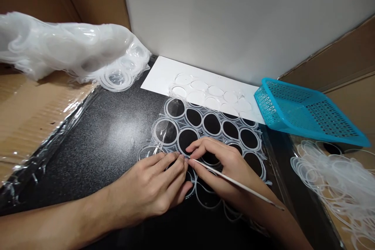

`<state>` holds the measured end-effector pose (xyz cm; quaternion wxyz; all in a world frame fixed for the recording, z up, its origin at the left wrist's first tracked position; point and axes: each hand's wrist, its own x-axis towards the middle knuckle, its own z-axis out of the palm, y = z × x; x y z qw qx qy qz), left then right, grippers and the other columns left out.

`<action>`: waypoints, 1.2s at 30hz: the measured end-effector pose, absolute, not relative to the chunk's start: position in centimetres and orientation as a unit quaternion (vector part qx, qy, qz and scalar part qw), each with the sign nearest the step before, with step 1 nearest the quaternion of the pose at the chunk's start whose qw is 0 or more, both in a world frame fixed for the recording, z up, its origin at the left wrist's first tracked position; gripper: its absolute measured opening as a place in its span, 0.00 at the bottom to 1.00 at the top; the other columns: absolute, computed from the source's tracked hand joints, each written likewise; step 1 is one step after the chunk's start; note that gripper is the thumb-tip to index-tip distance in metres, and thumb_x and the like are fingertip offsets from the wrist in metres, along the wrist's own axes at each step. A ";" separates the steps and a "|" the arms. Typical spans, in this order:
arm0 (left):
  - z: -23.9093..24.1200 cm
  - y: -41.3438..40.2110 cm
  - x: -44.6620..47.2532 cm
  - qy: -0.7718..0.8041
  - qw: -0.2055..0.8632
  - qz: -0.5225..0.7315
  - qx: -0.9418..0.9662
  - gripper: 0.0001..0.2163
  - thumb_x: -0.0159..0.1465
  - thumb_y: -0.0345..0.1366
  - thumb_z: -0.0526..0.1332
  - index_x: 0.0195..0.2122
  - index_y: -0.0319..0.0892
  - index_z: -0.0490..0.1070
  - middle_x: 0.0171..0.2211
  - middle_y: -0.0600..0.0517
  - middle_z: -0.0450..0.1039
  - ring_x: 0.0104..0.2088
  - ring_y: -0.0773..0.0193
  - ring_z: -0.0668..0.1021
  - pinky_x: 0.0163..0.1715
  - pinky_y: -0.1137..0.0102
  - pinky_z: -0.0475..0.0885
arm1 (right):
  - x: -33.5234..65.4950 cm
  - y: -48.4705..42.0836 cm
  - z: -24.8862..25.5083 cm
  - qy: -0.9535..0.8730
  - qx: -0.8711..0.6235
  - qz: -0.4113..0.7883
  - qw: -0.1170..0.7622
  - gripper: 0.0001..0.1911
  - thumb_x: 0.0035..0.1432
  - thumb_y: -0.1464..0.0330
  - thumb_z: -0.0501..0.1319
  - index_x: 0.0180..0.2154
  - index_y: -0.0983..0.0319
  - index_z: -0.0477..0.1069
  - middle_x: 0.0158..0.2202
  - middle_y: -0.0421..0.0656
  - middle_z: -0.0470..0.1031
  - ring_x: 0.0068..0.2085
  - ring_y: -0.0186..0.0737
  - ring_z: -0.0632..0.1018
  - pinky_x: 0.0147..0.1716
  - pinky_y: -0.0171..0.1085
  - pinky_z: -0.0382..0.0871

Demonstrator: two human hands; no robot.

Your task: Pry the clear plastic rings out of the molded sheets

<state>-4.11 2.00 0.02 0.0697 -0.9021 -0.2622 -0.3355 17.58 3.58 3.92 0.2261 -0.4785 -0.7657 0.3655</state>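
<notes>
A sheet of translucent, joined rings (pixel 188 128) lies on the black speckled tabletop, its far part over a strip of white paper. My left hand (pixel 158 183) rests on the near left part of this sheet, fingers bunched together, fingertips pinching or pressing at a ring's edge. Close beside them, my right hand (pixel 231 168) grips a thin white stick-like tool (pixel 237 183) near its tip. The tool slants back over the right hand toward the wrist. Its very tip and the spot between both hands' fingertips are partly hidden.
Beyond the sheet lies the white paper (pixel 155 74). A bulky pile of clear ring sheets (pixel 76 47) sits on cardboard at the left. On the right stand a blue perforated basket (pixel 295 115) and a heap of loose translucent rings (pixel 342 179). A pale wall (pixel 228 15) closes the back.
</notes>
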 end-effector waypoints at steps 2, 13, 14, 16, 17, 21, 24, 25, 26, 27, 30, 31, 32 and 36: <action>0.0 2.0 -4.1 -0.263 0.069 -0.332 -0.904 0.10 0.74 0.30 0.60 0.45 0.32 0.81 0.41 0.47 0.85 0.42 0.56 0.86 0.41 0.65 0.80 | 17.6 3.6 3.9 -0.769 -0.480 0.357 0.223 0.06 0.65 0.75 0.63 0.37 0.58 0.74 0.45 0.42 0.81 0.48 0.42 0.81 0.51 0.41 0.73; -0.2 2.0 -4.1 -0.266 0.048 -0.323 -0.907 0.10 0.74 0.32 0.60 0.45 0.33 0.79 0.41 0.46 0.85 0.42 0.57 0.86 0.46 0.64 0.81 | 16.1 2.0 1.6 -0.861 -0.450 0.022 0.236 0.12 0.68 0.80 0.53 0.34 0.59 0.69 0.34 0.45 0.79 0.38 0.43 0.79 0.38 0.40 0.72; -0.1 2.0 -4.2 -0.268 0.038 -0.323 -0.907 0.10 0.74 0.33 0.60 0.45 0.33 0.79 0.41 0.46 0.84 0.42 0.57 0.86 0.46 0.64 0.81 | 15.9 1.9 1.4 -0.862 -0.448 -0.010 0.237 0.13 0.67 0.80 0.53 0.33 0.59 0.68 0.33 0.44 0.79 0.36 0.43 0.79 0.37 0.39 0.71; 0.0 2.0 -4.2 -0.268 0.021 -0.323 -0.907 0.10 0.73 0.34 0.60 0.45 0.33 0.79 0.41 0.45 0.84 0.41 0.57 0.85 0.46 0.64 0.81 | 15.6 1.9 1.3 -0.873 -0.436 -0.047 0.214 0.14 0.67 0.81 0.53 0.34 0.59 0.68 0.32 0.44 0.78 0.34 0.43 0.78 0.35 0.40 0.69; 0.1 2.1 -4.2 -0.267 0.016 -0.324 -0.908 0.10 0.73 0.34 0.60 0.45 0.33 0.79 0.41 0.45 0.84 0.41 0.57 0.85 0.45 0.65 0.81 | 15.5 2.0 1.5 -0.881 -0.427 -0.056 0.195 0.13 0.67 0.81 0.54 0.34 0.59 0.69 0.32 0.44 0.78 0.33 0.44 0.78 0.35 0.40 0.69; 0.3 2.2 -4.4 -0.258 0.003 -0.318 -0.912 0.10 0.73 0.32 0.58 0.43 0.34 0.78 0.41 0.43 0.83 0.41 0.55 0.85 0.43 0.64 0.81 | 15.1 2.2 2.0 -0.887 -0.422 -0.097 0.161 0.14 0.67 0.82 0.54 0.34 0.60 0.69 0.32 0.47 0.78 0.32 0.45 0.77 0.33 0.42 0.68; 0.2 2.1 -4.5 -0.257 -0.008 -0.307 -0.916 0.10 0.72 0.32 0.58 0.45 0.34 0.78 0.42 0.43 0.83 0.42 0.55 0.85 0.43 0.64 0.81 | 15.2 2.6 2.2 -0.878 -0.441 -0.122 0.140 0.14 0.67 0.83 0.53 0.35 0.61 0.69 0.34 0.48 0.78 0.33 0.46 0.77 0.34 0.43 0.69; 0.1 2.1 -4.5 -0.258 -0.010 -0.304 -0.917 0.10 0.72 0.32 0.58 0.46 0.34 0.78 0.42 0.43 0.83 0.42 0.55 0.85 0.43 0.64 0.81 | 15.4 2.7 2.3 -0.873 -0.453 -0.116 0.136 0.13 0.68 0.83 0.53 0.37 0.61 0.70 0.35 0.49 0.78 0.35 0.47 0.77 0.36 0.43 0.71; 0.1 2.0 -4.6 -0.258 -0.009 -0.304 -0.917 0.10 0.72 0.31 0.58 0.47 0.34 0.78 0.42 0.43 0.83 0.42 0.55 0.85 0.44 0.64 0.81 | 15.6 3.0 2.6 -0.867 -0.468 -0.101 0.139 0.12 0.69 0.82 0.53 0.39 0.62 0.70 0.37 0.50 0.78 0.37 0.47 0.78 0.38 0.44 0.72; 0.2 2.0 -4.6 -0.258 -0.009 -0.305 -0.917 0.10 0.72 0.31 0.58 0.47 0.33 0.77 0.43 0.43 0.83 0.43 0.55 0.85 0.44 0.64 0.81 | 15.8 3.3 3.0 -0.857 -0.487 -0.080 0.150 0.11 0.70 0.81 0.53 0.41 0.62 0.70 0.39 0.51 0.78 0.39 0.48 0.79 0.40 0.44 0.73; 0.3 2.0 -4.6 -0.256 -0.018 -0.309 -0.916 0.11 0.72 0.30 0.57 0.49 0.32 0.77 0.43 0.44 0.83 0.42 0.55 0.85 0.43 0.64 0.82 | 17.1 4.9 4.7 -0.800 -0.557 -0.026 0.224 0.08 0.73 0.76 0.53 0.42 0.62 0.69 0.42 0.51 0.78 0.42 0.48 0.79 0.43 0.46 0.73; 0.3 2.0 -4.6 -0.256 -0.022 -0.309 -0.916 0.12 0.72 0.30 0.57 0.50 0.32 0.77 0.43 0.44 0.83 0.42 0.55 0.85 0.43 0.64 0.82 | 17.6 5.6 5.2 -0.774 -0.579 -0.020 0.256 0.07 0.73 0.74 0.54 0.42 0.61 0.70 0.41 0.50 0.78 0.42 0.48 0.80 0.43 0.46 0.73; 0.4 2.0 -4.6 -0.256 -0.026 -0.307 -0.916 0.12 0.71 0.30 0.57 0.51 0.32 0.76 0.44 0.44 0.83 0.43 0.55 0.85 0.43 0.64 0.82 | 18.3 6.5 5.8 -0.747 -0.599 -0.018 0.287 0.07 0.72 0.73 0.55 0.41 0.60 0.70 0.41 0.49 0.79 0.41 0.47 0.80 0.43 0.46 0.73; 0.4 1.9 -4.8 -0.256 -0.032 -0.296 -0.920 0.14 0.71 0.30 0.58 0.55 0.32 0.75 0.44 0.43 0.83 0.44 0.55 0.85 0.45 0.63 0.83 | 21.7 9.5 7.2 -0.642 -0.650 -0.037 0.404 0.04 0.66 0.69 0.62 0.37 0.59 0.74 0.38 0.45 0.81 0.39 0.46 0.80 0.43 0.47 0.73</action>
